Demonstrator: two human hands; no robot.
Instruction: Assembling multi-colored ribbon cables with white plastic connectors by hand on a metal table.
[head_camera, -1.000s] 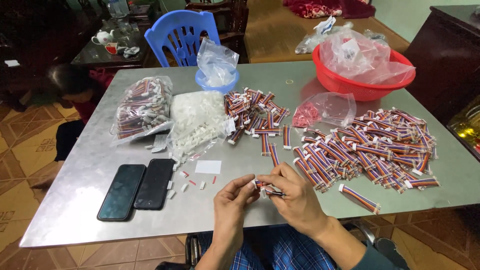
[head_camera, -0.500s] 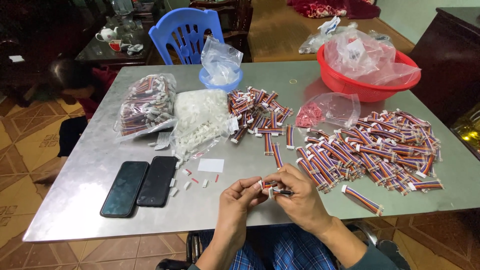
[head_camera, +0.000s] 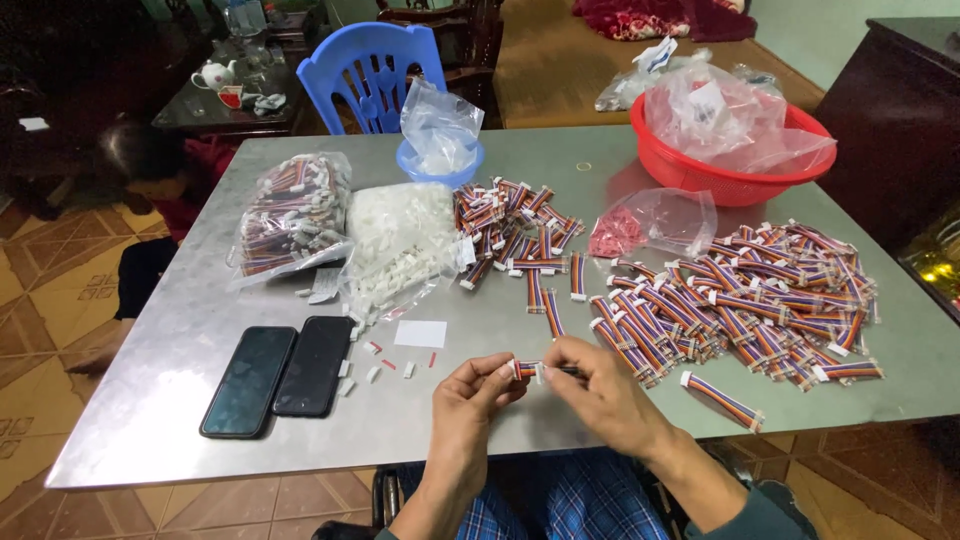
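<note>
Grey metal makes up the surface (head_camera: 180, 330) before me, set on a patterned tile floor, with a blue plastic chair (head_camera: 375, 75) at its far edge. My left hand (head_camera: 475, 395) and right hand (head_camera: 600, 390) meet at the near edge, both closed in a pinch on one short striped wire lead (head_camera: 527, 369), which runs between my fingertips just above the metal. My left thumb and forefinger grip its left end; my right hand closes over the other end.

To the right lies a wide heap of the same striped leads (head_camera: 745, 295), with a smaller heap (head_camera: 515, 230) farther off near the middle. A clear bag of white plastic connectors (head_camera: 395, 245) sits left of that, and a bag of bundled leads (head_camera: 290, 215) beyond it. Two dark phones (head_camera: 280, 375) lie side by side at the near left, a few loose white connectors just beside them. A red basin (head_camera: 730, 165) holding crumpled clear bags stands at the far right.
</note>
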